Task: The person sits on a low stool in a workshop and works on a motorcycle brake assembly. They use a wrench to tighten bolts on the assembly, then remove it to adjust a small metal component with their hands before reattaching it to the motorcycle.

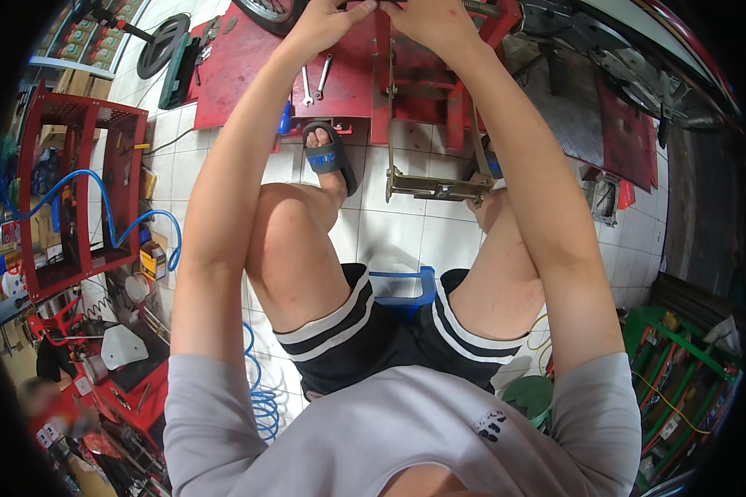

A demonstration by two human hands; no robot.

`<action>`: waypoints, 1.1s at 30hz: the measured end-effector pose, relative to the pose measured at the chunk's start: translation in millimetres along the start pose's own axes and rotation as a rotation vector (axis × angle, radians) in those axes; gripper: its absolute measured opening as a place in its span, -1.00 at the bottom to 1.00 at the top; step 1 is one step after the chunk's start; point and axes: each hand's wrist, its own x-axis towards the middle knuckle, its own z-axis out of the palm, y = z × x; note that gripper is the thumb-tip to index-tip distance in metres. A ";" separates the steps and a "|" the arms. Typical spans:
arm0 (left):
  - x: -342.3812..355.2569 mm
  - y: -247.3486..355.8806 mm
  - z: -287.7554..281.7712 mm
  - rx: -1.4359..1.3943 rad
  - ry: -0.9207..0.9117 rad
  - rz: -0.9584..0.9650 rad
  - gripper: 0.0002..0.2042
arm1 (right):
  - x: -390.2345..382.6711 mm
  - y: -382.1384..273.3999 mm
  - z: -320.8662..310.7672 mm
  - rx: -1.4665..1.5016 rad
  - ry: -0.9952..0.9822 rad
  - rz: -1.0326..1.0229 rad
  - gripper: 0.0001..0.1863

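Observation:
At the top edge, my left hand (331, 21) and my right hand (427, 25) are close together, thumbs bent inward, gripping something hidden. Beside them are a threaded metal bar (477, 10) and a red metal stand (452, 112). A wheel (265, 12) lies left of my hands. Below them, two wrenches (323, 79) and a blue-handled tool (284, 118) rest on a red lift platform (232, 99). A brass-coloured metal bracket (423, 186) hangs below the stand, between my forearms.
My knees straddle a blue stool (423, 290). Around me stand a red shelf frame (37, 199) with a blue hose, a red tool-laden cart (149, 414), a green bucket (529, 398) and a green rack (680, 381). Motorcycle parts (630, 74) fill the upper right.

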 end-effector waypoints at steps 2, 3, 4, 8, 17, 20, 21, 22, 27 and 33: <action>-3.5 -4.3 3.0 -0.007 0.018 0.021 -0.51 | -3.2 -2.4 -3.4 0.039 0.033 0.000 -0.66; -6.2 -6.5 3.4 0.070 0.061 0.023 -0.57 | -4.4 -3.9 -6.3 0.057 0.052 0.000 -0.67; -9.5 -8.8 4.4 0.145 0.104 0.026 -0.62 | -4.2 -3.7 -9.2 0.079 0.061 -0.024 -0.68; -27.0 -22.5 3.3 0.245 0.037 -0.307 -0.39 | -7.3 10.8 -37.5 0.028 0.198 -0.148 -0.74; -145.2 -141.0 -102.8 0.561 -0.524 -1.455 -0.45 | -27.4 52.0 -82.1 0.046 0.568 0.110 -0.86; -127.2 -127.0 -93.2 0.305 -0.370 -1.353 -0.49 | -43.6 104.8 -78.4 0.065 0.578 0.291 -0.78; -125.2 -119.1 -90.7 0.259 -0.335 -1.322 -0.50 | -47.2 113.9 -71.7 0.150 0.473 0.400 -0.66; -122.4 -110.1 -87.8 0.253 -0.327 -1.297 -0.51 | -50.0 119.6 -67.4 0.235 0.366 0.503 -0.53; -100.0 -60.5 -50.7 0.560 -0.490 -1.190 -0.48 | -63.6 119.3 -46.0 0.374 0.202 0.690 -0.27; -92.8 1.2 5.6 0.429 -0.319 -0.648 -0.50 | -98.6 129.3 -40.1 0.129 -0.033 0.671 -0.35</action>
